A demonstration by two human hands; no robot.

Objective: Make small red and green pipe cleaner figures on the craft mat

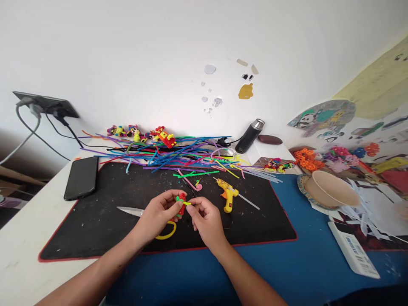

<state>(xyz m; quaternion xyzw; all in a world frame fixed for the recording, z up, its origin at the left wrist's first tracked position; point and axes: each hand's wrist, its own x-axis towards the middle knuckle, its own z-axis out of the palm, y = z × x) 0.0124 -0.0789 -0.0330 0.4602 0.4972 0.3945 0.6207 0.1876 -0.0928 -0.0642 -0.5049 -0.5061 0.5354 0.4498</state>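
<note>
Holding red/grn craft [182, 210], LH [159, 215]; yel. strip [187, 203], RH [206, 217].

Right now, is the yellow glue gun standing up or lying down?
Lying on its side: the glue gun shows its broad side, flat on the black mat.

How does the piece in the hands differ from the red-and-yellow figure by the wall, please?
The piece includes green; the figure shows mainly red and yellow. The left hand grips the piece, partly covering it; the figure rests untouched by the wall. Both include red.
</note>
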